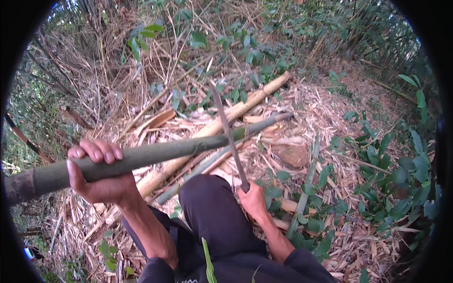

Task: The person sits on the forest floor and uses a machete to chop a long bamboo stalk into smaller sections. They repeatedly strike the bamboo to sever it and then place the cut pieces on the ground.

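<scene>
A thick green bamboo pole [165, 150] runs from the left edge toward the middle, its left part raised. My left hand [104, 177] is closed round it from below, fingers curled over the top. In my right hand [254, 200] is the handle of a long, dark-bladed machete [223, 115]. Its narrow blade points away from me and crosses the bamboo near the pole's far part; whether the edge touches or bites into it, I cannot tell. My bent knee [212, 207], in dark trousers, is below the crossing, between my arms.
Beneath the held bamboo lies a pale, peeled pole [257, 96], with a thinner green pole [278, 118] alongside. Wood chips and shavings [311, 104] cover the ground. Leafy plants [401, 174] grow at the right, and dry brush [127, 56] stands at the back. Another green stalk [306, 188] lies right of my right hand.
</scene>
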A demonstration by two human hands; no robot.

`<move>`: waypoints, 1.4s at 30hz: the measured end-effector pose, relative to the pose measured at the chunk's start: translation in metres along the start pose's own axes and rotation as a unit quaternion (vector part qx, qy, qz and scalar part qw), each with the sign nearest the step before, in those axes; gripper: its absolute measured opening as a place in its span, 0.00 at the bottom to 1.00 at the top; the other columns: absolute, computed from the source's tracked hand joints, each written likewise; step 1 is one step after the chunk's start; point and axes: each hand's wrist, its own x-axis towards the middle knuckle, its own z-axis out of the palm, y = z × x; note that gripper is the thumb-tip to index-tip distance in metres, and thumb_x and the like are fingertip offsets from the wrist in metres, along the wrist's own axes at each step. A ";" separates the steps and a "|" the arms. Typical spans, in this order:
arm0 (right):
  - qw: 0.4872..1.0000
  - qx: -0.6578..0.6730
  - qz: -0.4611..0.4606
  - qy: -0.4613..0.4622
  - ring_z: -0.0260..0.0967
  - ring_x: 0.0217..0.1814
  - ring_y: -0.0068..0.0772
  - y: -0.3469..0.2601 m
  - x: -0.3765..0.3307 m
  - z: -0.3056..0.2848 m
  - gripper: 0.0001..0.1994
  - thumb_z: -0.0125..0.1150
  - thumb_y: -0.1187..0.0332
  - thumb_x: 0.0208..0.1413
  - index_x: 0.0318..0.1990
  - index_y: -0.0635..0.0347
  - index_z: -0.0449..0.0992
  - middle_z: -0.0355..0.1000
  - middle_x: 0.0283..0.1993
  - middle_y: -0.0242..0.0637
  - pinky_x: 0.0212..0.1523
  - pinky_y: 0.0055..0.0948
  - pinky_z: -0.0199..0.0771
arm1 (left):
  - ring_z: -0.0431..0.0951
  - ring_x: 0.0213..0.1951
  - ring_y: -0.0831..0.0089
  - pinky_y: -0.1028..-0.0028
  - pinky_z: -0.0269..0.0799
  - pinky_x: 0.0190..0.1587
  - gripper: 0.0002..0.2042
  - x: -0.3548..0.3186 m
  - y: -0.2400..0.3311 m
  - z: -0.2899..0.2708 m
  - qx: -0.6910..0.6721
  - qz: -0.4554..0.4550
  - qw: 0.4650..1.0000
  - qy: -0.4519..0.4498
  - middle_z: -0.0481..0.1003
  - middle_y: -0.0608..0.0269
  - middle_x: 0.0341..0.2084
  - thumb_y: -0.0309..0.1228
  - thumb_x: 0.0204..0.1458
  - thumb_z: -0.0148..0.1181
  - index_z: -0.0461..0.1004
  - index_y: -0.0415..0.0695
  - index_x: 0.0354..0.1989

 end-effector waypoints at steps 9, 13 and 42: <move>0.949 0.264 0.121 -0.119 0.61 0.12 0.18 -0.035 -0.008 -0.032 0.09 0.58 0.68 0.56 0.31 0.66 0.70 0.64 0.15 0.28 0.13 0.23 0.63 | 0.67 0.28 0.69 0.67 0.68 0.34 0.11 -0.007 0.008 0.021 -0.002 0.031 0.993 0.110 0.65 0.62 0.26 0.37 0.51 0.55 0.65 0.45 0.37; 0.966 0.213 0.103 -0.106 0.61 0.12 0.20 -0.034 -0.009 -0.036 0.08 0.57 0.71 0.57 0.30 0.65 0.68 0.64 0.15 0.29 0.13 0.23 0.62 | 0.67 0.24 0.73 0.71 0.68 0.28 0.12 -0.007 0.006 0.001 -0.002 0.060 0.995 0.085 0.64 0.63 0.24 0.41 0.54 0.53 0.65 0.45 0.36; 0.993 0.048 0.068 -0.078 0.64 0.14 0.22 0.025 -0.014 -0.016 0.07 0.58 0.71 0.53 0.31 0.66 0.70 0.66 0.17 0.32 0.16 0.26 0.61 | 0.65 0.19 0.71 0.68 0.68 0.24 0.10 -0.012 -0.030 -0.003 0.101 0.007 0.990 -0.098 0.62 0.59 0.21 0.36 0.54 0.49 0.60 0.43 0.34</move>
